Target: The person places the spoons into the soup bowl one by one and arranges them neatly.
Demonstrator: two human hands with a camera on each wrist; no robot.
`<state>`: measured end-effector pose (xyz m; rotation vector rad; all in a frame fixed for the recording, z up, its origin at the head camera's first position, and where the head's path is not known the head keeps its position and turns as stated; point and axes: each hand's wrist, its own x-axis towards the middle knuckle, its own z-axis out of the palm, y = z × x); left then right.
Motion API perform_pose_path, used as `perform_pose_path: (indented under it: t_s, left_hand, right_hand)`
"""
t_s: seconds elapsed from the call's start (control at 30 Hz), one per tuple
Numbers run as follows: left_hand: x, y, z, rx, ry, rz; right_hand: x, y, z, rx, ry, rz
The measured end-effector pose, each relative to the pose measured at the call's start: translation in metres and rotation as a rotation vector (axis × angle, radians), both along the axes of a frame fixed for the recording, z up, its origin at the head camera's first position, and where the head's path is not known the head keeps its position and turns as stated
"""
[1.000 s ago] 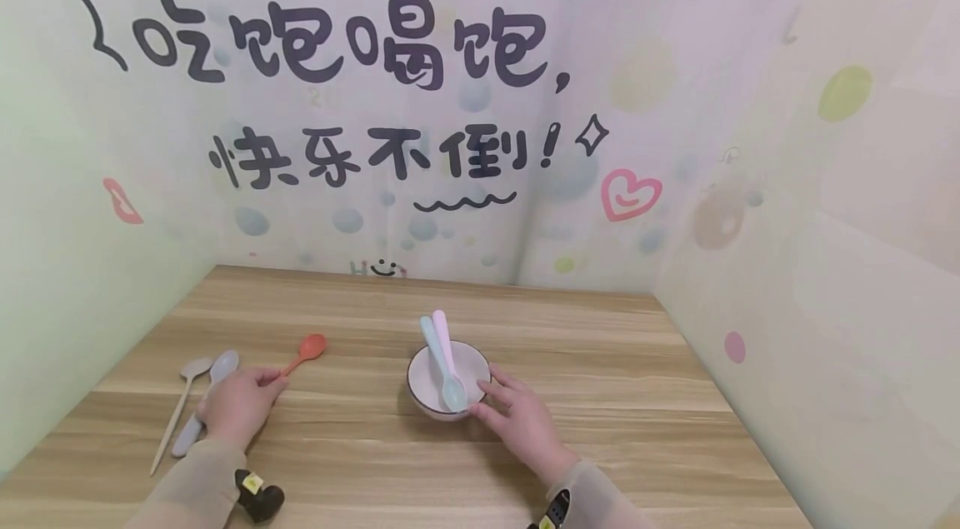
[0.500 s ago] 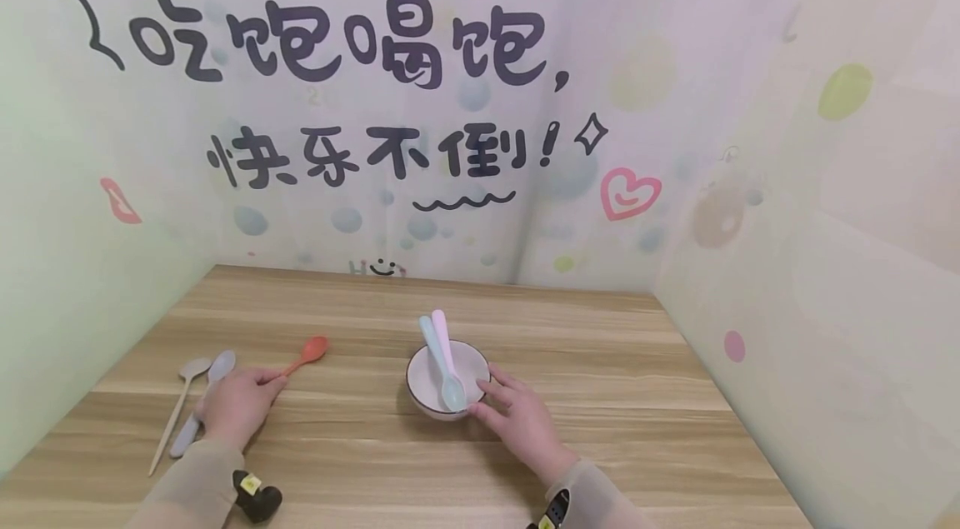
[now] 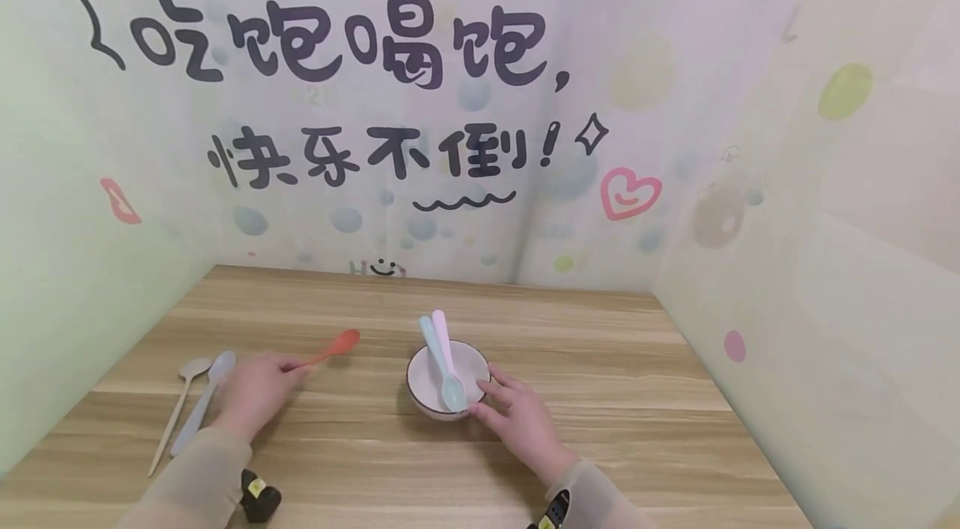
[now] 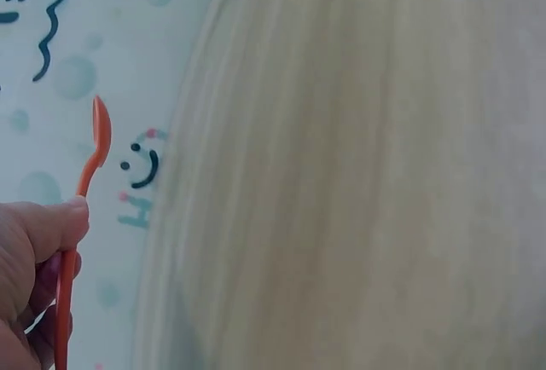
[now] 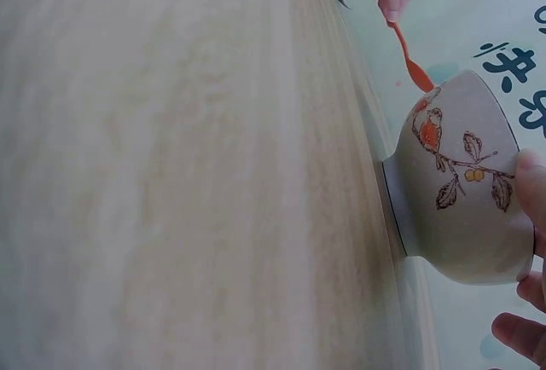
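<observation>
My left hand (image 3: 258, 394) pinches an orange spoon (image 3: 345, 341) by its handle between thumb and fingers. In the left wrist view, the orange spoon (image 4: 101, 127) is raised off the table, its scoop end pointing away from the hand. A small white bowl (image 3: 474, 364) with a dark rim stands mid-table. My right hand (image 3: 527, 426) holds its right side, thumb at the near edge and fingers over the rim. Inside lean a light blue spoon (image 3: 452, 390) and a pink spoon (image 3: 441, 329), handles over the far rim. The bowl's outside (image 5: 469, 208) shows a bird-and-branch pattern.
Left of my left hand, a beige spoon (image 3: 177, 416) and a pale lavender spoon (image 3: 202, 404) lie side by side on the wooden table (image 3: 600, 396). A printed wall (image 3: 480, 246) stands at the back, with pale side walls left and right.
My left hand has carried the orange spoon right, toward the bowl, uncovering more of the lavender spoon. My right hand and the bowl have stayed put.
</observation>
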<state>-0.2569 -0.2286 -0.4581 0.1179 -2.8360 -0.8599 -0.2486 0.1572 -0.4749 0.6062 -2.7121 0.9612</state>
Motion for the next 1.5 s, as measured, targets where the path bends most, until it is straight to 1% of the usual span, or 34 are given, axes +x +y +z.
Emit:
perform_pose_path:
  t_s: [0.17, 0.27, 0.47, 0.6, 0.7, 0.93, 1.07, 1.2, 1.37, 1.5]
  left_hand:
    - [-0.002, 0.012, 0.01, -0.024, 0.026, -0.054]
    - [-0.002, 0.02, 0.018, -0.046, 0.034, -0.104]
    - [-0.001, 0.035, 0.035, -0.083, 0.039, -0.175]
    - [-0.002, 0.045, 0.045, -0.12, 0.051, -0.22]
    - [-0.003, 0.052, 0.051, -0.151, 0.068, -0.251]
    - [-0.009, 0.061, 0.055, -0.178, 0.101, -0.327]
    - [-0.01, 0.068, 0.057, -0.171, 0.09, -0.376]
    - [-0.01, 0.076, 0.061, -0.196, 0.08, -0.415]
    - [-0.012, 0.087, 0.064, -0.249, 0.059, -0.426]
    - [-0.015, 0.094, 0.064, -0.297, 0.078, -0.441]
  right_hand:
    - [0.0, 0.0, 0.0, 0.007, 0.006, 0.002]
    - [0.0, 0.0, 0.0, 0.008, 0.011, 0.006]
    - [0.0, 0.0, 0.0, 0.008, 0.011, 0.008]
    - [0.0, 0.0, -0.001, 0.008, 0.018, 0.01]
    - [0.0, 0.0, -0.001, 0.002, 0.02, 0.012]
    - [0.0, 0.0, 0.0, -0.002, 0.02, 0.011]
    - [0.0, -0.001, -0.001, -0.001, 0.03, 0.012]
    - [0.0, -0.001, -0.001, -0.003, 0.036, 0.013]
    - [-0.001, 0.0, -0.002, -0.004, 0.035, 0.013]
    - [-0.001, 0.0, -0.002, -0.002, 0.036, 0.017]
